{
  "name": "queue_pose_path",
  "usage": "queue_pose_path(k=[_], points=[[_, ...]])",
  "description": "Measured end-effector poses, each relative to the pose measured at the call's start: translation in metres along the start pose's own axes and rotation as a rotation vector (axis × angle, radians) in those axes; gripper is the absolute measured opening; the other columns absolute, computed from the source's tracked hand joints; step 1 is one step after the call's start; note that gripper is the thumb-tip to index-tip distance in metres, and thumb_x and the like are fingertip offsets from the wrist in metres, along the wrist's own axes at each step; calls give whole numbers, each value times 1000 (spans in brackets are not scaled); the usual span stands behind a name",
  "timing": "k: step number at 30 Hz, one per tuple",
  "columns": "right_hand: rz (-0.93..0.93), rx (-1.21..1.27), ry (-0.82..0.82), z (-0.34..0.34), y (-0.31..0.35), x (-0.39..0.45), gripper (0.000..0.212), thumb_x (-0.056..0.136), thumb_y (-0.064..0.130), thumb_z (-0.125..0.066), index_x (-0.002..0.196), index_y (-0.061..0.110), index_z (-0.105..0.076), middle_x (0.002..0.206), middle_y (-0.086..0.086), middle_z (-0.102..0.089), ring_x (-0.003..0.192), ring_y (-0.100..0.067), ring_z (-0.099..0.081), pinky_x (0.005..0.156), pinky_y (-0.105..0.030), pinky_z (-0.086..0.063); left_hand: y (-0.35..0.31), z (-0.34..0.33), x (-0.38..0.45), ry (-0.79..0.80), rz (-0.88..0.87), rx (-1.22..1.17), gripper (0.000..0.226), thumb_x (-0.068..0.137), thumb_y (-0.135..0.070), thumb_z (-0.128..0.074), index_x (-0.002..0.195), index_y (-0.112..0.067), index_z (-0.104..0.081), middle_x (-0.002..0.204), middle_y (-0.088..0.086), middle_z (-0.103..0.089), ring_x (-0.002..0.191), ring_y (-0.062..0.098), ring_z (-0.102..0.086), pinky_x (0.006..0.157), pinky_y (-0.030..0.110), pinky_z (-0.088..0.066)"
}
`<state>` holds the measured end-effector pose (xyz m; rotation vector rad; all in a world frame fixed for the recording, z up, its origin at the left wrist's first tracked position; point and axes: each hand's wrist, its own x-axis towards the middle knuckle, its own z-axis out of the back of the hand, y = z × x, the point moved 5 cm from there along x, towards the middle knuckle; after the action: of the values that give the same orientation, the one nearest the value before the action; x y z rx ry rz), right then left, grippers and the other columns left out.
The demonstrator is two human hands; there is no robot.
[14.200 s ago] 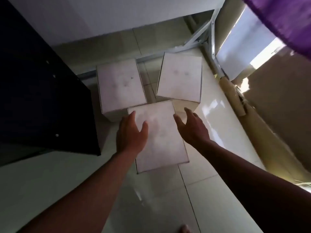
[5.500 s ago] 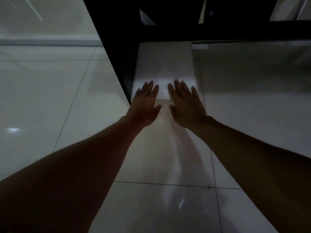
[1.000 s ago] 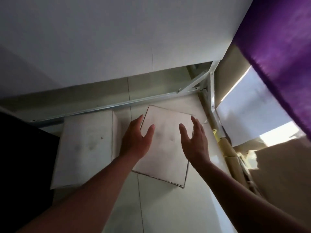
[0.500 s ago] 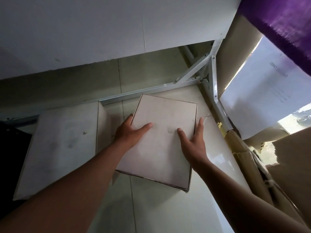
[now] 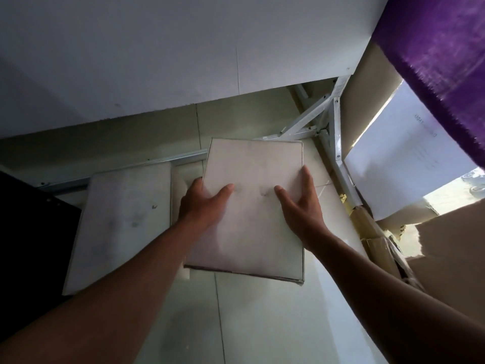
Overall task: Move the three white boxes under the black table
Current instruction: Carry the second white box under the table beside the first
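A white box point(image 5: 252, 177) is lifted off the tiled floor and tilted toward me, in the middle of the view. My left hand point(image 5: 203, 204) grips its left side, thumb on top. My right hand point(image 5: 301, 206) grips its right side, thumb on top too. A second white box point(image 5: 123, 219) rests on the floor just to the left, under the edge of a white table point(image 5: 183, 48). The black table point(image 5: 29, 232) shows as a dark slab at the far left. The third box is out of view.
White metal table legs and a brace point(image 5: 328, 122) stand right behind the held box. Brown cardboard point(image 5: 446, 258) and a white sheet point(image 5: 393, 158) crowd the right side. A purple cloth point(image 5: 441, 48) hangs at the top right. Glossy floor tiles point(image 5: 262, 324) lie below.
My hands went from hovering open above the right-hand box to gripping its two sides. The box has risen off the floor and come nearer to me.
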<state>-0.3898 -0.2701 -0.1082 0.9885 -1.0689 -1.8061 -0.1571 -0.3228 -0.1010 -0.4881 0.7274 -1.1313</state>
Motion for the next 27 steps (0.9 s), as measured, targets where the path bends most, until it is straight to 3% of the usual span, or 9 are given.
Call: queue_pose_path(k=[2,9,12,15,21,24,27], points=[[10,-11,12,9,30,-7,85,91,41,-67,157,34,-15,161,4,-29,135,-16,-40,109,-40,-40,-19,21,-13,-24,12,7,55,65,-73,-63,87,-23,-54,85,-2,-61,78,24,-59,61,27,-41],[45,-44,45,49,158,-54,78,92,39,-66,155,33,-20,150,0,-43,129,-26,-50,101,-52,-51,-97,125,-70,-29,38,-13,63,72,-70,-65,106,-18,-56,105,6,-64,98,30,-61,78,34,-49],[49,-35,49,68,216,-81,80,92,40,-66,156,35,-19,152,7,-40,129,-15,-47,106,-43,-47,-130,176,-99,-26,48,-46,63,70,-72,-65,106,-21,-55,108,4,-63,102,30,-59,88,38,-50],[34,-10,68,86,277,-106,81,90,39,-68,156,35,-21,147,10,-44,129,-13,-48,103,-30,-43,-164,229,-128,-51,64,-61,62,69,-73,-65,101,-20,-53,103,6,-62,99,31,-59,84,38,-50],[49,55,167,118,398,-154,84,87,35,-72,155,40,-23,147,12,-49,129,-11,-52,109,-34,-45,-228,336,-186,-127,60,-155,58,70,-68,-69,91,-17,-53,87,1,-57,90,29,-59,69,32,-40],[73,74,215,129,463,-180,87,86,34,-74,155,42,-21,150,12,-47,132,-11,-50,111,-35,-43,-263,397,-216,-177,48,-154,64,73,-65,-69,105,-12,-57,106,8,-61,100,29,-58,79,33,-44],[134,60,265,129,525,-205,88,87,35,-73,155,43,-18,145,21,-43,131,-7,-49,107,-24,-41,-284,454,-241,-233,53,-198,70,75,-63,-69,118,-11,-55,116,8,-61,106,29,-58,89,37,-49]])
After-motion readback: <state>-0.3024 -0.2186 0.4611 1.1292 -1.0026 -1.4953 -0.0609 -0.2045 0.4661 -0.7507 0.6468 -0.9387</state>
